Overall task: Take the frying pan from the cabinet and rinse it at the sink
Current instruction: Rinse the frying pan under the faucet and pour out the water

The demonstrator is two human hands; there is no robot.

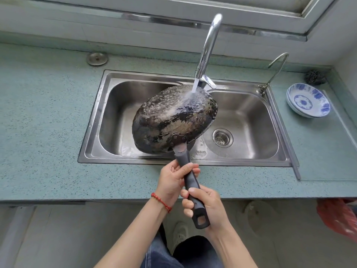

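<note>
Counter (48,117): speckled teal, under a window.
Sink (278,132): steel, two basins.
Frying pan (173,120): upside down over the sink, tap (207,47) water hitting it.
Left hand (173,180), right hand (208,207): both gripping the handle.
Bowls (309,101): stacked at right.

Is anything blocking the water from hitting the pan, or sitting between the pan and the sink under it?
Nothing visible does. The stream from the faucet lands directly on the frying pan, held underside up over the sink by the left hand and right hand on its handle.
</note>
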